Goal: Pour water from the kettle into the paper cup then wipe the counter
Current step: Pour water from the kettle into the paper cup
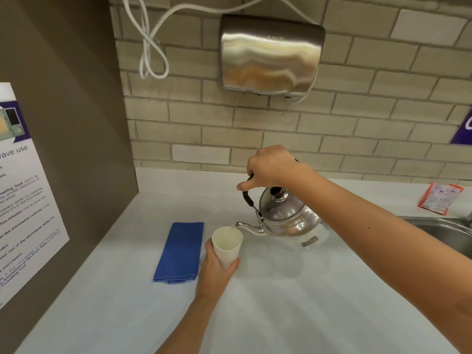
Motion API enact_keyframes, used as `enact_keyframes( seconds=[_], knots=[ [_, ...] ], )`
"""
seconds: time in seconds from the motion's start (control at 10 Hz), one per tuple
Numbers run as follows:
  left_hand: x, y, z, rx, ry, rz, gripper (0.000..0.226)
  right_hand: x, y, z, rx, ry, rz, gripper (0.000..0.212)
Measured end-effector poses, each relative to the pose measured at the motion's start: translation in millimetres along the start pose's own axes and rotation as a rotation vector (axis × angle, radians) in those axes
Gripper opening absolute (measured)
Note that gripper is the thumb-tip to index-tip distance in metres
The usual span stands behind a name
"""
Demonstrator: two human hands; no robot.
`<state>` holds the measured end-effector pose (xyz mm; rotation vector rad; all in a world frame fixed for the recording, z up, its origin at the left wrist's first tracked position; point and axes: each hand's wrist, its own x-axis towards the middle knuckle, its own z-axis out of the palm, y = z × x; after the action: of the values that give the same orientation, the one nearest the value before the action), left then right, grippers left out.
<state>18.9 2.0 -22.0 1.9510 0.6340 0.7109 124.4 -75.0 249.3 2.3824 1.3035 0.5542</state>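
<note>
Hands: our right hand (270,167) is clamped on the black handle of the kettle (283,215), thumb stretched along the handle's left side; our left hand (217,264) is wrapped round the lower part of the paper cup (227,245), fingers closed on its wall.
Kettle: we hold it in the air above the counter (293,302), tipped to the left so that the spout (246,227) points down at the cup's rim; its lid with a dark knob is on.
Water: we see a thin stream leaving the spout's tip and falling into the cup at its far right edge.
Paper cup: white, tilted a little toward the spout, held just left of the kettle and near the middle of the counter; we cannot tell whether its base touches the counter.
Cloth: a folded blue cloth (180,252) lies flat on the counter just left of our left hand, apart from the cup.
Counter: pale and glossy, with the kettle's faint reflection under it.
Sink: a steel sink (444,233) shows at the right edge, behind our right forearm.
Packet: a red and white packet (439,199) lies far right on the counter, beyond the sink.
Wall: we see a steel hand dryer (272,54) on the tiled wall, far above the kettle, with a looped white cable (153,47) to its left.
Notice: a printed notice (23,195) hangs on the brown panel at left.
</note>
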Motion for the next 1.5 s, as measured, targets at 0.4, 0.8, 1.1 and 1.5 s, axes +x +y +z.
enact_keyframes(
  seconds=[0.4,0.8,1.1,1.5],
  knots=[
    [-0.6,0.5,0.7,0.004,0.003,0.009,0.079,-2.0,0.4,-6.0,0.001,-0.012,0.009,0.06],
    [0.2,-0.6,0.5,-0.015,0.007,0.008,0.077,0.6,-3.2,-7.6,-0.048,-0.006,-0.023,0.062],
    [1.3,-2.4,1.2,-0.015,0.005,0.0,0.08,-2.2,-0.3,-8.7,-0.052,0.005,-0.023,0.062],
    [0.7,-2.4,1.0,-0.005,0.011,0.012,0.08,-5.7,1.8,-9.8,-0.044,0.008,-0.018,0.061]
  ],
)
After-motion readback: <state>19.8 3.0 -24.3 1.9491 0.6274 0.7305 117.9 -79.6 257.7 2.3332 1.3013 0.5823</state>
